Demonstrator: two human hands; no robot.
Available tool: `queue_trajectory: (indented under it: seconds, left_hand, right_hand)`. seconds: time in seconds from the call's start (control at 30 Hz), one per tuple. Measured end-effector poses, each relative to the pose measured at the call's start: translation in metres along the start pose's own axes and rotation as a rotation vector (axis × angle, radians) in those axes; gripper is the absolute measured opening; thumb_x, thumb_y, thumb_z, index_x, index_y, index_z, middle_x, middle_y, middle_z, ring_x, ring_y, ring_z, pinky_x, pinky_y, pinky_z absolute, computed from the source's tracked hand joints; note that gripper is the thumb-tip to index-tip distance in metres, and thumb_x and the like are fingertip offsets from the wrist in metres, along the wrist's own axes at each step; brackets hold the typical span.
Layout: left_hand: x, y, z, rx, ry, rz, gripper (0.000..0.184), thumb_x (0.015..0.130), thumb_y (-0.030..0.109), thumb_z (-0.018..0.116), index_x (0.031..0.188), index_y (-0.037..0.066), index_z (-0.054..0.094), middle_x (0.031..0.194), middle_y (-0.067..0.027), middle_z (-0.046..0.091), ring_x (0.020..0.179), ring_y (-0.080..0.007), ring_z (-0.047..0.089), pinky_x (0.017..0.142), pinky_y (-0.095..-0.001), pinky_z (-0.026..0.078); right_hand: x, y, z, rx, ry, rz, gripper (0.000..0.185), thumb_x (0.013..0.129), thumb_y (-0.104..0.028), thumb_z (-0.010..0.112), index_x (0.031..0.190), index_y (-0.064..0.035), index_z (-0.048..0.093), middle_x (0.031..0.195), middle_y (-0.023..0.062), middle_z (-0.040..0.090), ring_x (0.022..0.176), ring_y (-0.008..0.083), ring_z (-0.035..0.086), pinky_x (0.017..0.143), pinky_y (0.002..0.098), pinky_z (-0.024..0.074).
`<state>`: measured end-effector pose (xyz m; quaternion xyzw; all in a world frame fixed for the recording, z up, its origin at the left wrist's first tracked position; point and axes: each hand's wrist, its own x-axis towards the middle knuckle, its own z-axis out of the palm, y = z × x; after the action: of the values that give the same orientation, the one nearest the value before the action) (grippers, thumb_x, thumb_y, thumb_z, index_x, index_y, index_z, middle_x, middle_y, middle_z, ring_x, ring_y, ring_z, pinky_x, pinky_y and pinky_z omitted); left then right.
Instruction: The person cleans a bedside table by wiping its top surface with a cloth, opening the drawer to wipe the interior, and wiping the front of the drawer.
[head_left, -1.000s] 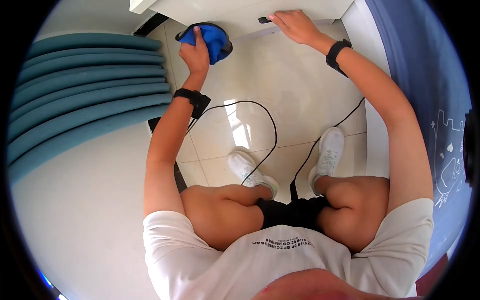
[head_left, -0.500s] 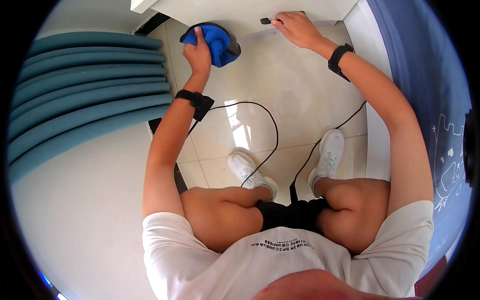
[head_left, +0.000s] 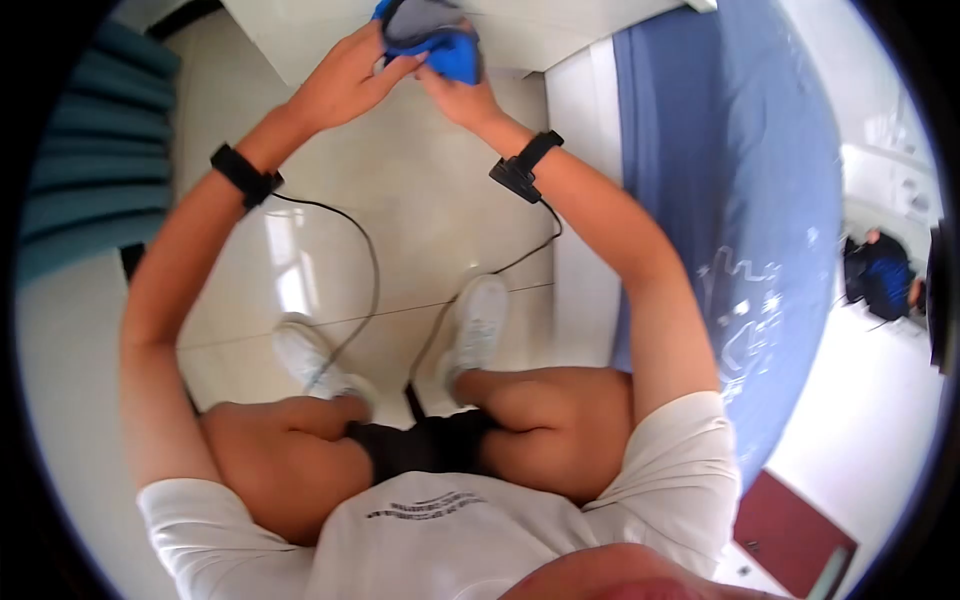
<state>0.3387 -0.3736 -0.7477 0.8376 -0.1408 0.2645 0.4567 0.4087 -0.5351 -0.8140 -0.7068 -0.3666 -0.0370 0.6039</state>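
Note:
A blue and dark grey cloth item (head_left: 455, 55), slightly blurred, is up at the top centre in front of the white furniture. My left hand (head_left: 352, 78) is on its left side, with fingers curled at its edge. From below and to the right, my right hand (head_left: 458, 98) grips the blue part, its fingers partly hidden by the fabric. The two hands nearly meet under the item. Each wrist wears a black band with a small device.
A white furniture front (head_left: 540, 30) spans the top. Teal padded folds (head_left: 95, 150) stand at the left, blue bedding (head_left: 730, 200) at the right. Black cables (head_left: 372, 260) loop over the tiled floor near white shoes (head_left: 480, 325). A dark red panel (head_left: 790, 535) shows lower right.
The view has swung to the right. My right hand has left the small black piece at the furniture front and now holds the blue item together with my left hand.

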Motion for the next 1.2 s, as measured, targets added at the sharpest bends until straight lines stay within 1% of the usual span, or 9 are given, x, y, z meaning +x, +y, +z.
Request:
queue_trajectory:
  seconds: [0.17,0.3,0.37,0.63,0.77,0.87,1.0,1.1,1.2]
  left_hand:
    - [0.007,-0.004,0.015,0.209,-0.459,-0.151,0.042,0.096,0.029,0.059,0.130,0.005,0.050,0.116,-0.0187,0.056,0.104,-0.0355,0.055,0.092,-0.0422,0.044]
    - [-0.003,-0.012,0.035,0.157,-0.384,0.024,0.045,0.090,0.012,0.057,0.133,0.008,0.046,0.118,-0.0154,0.053,0.108,-0.0347,0.052,0.094,-0.0445,0.045]
    - [-0.010,-0.021,0.039,0.227,-0.493,-0.019,0.049,0.086,0.006,0.056,0.133,0.007,0.045,0.129,-0.0150,0.050,0.119,-0.0337,0.049,0.101,-0.0438,0.043]
    - [-0.037,-0.055,0.029,0.516,-0.635,-0.013,0.045,0.085,0.005,0.057,0.129,0.002,0.048,0.152,-0.0173,0.031,0.143,-0.0324,0.029,0.113,-0.0451,0.034]
    - [-0.035,-0.048,0.033,0.554,-0.640,0.008,0.042,0.088,0.008,0.057,0.128,0.002,0.048,0.152,-0.0170,0.030,0.141,-0.0329,0.032,0.111,-0.0456,0.036]
    - [-0.026,-0.037,0.035,0.478,-0.661,-0.064,0.038,0.092,0.015,0.058,0.127,0.002,0.049,0.150,-0.0175,0.033,0.138,-0.0337,0.035,0.108,-0.0470,0.038]
    - [-0.011,0.042,0.028,0.179,-0.648,-0.112,0.034,0.097,0.024,0.054,0.122,0.001,0.050,0.143,-0.0191,0.040,0.128,-0.0375,0.045,0.105,-0.0452,0.041]
    - [0.002,0.153,-0.014,-0.117,-0.878,0.065,0.031,0.093,0.031,0.058,0.108,0.004,0.058,0.092,-0.0151,0.063,0.084,-0.0379,0.061,0.077,-0.0451,0.048]
    - [-0.006,0.240,-0.042,0.032,-0.868,0.357,0.023,0.086,0.026,0.062,0.102,0.010,0.064,0.085,-0.0107,0.064,0.075,-0.0262,0.062,0.072,-0.0402,0.049]
  right_hand:
    - [0.001,-0.012,-0.044,-0.018,-0.116,0.395,0.024,0.098,-0.023,0.054,0.095,-0.0009,0.063,0.066,0.0055,0.060,0.056,0.0162,0.059,0.053,0.0273,0.0485]
    - [0.000,0.001,-0.061,0.143,-0.019,0.698,0.036,0.096,-0.035,0.051,0.106,-0.0026,0.061,0.066,0.0113,0.060,0.050,0.0208,0.058,0.052,0.0271,0.0480]
    - [-0.002,0.004,-0.063,0.245,0.408,0.845,0.043,0.094,-0.041,0.053,0.109,-0.0009,0.058,0.064,0.0130,0.061,0.051,0.0210,0.061,0.047,0.0284,0.0480]
    - [0.044,-0.015,-0.126,-0.011,0.476,0.354,0.044,0.098,-0.040,0.049,0.103,0.0039,0.053,0.072,0.0178,0.065,0.052,0.0246,0.063,0.049,0.0295,0.0504]
    - [0.050,-0.016,-0.130,-0.127,0.558,0.257,0.045,0.100,-0.040,0.048,0.087,0.0023,0.055,0.061,0.0113,0.059,0.049,0.0208,0.060,0.043,0.0280,0.0451]
    - [0.047,-0.005,-0.137,0.037,0.729,0.591,0.046,0.100,-0.040,0.048,0.077,-0.0002,0.054,0.057,0.0085,0.056,0.046,0.0180,0.057,0.042,0.0282,0.0424]
    - [0.067,-0.054,-0.124,0.020,0.453,0.410,0.049,0.099,-0.044,0.050,0.071,-0.0037,0.053,0.056,0.0069,0.055,0.045,0.0168,0.052,0.042,0.0295,0.0406]
    - [0.077,-0.083,-0.115,-0.121,0.470,0.624,0.040,0.100,-0.029,0.049,0.074,0.0023,0.052,0.075,0.0206,0.063,0.074,0.0316,0.063,0.068,0.0441,0.0477]
    - [0.056,0.008,-0.151,-0.313,0.624,0.557,0.047,0.099,-0.037,0.051,0.083,0.0066,0.060,0.081,0.0204,0.066,0.082,0.0277,0.065,0.072,0.0405,0.0503]
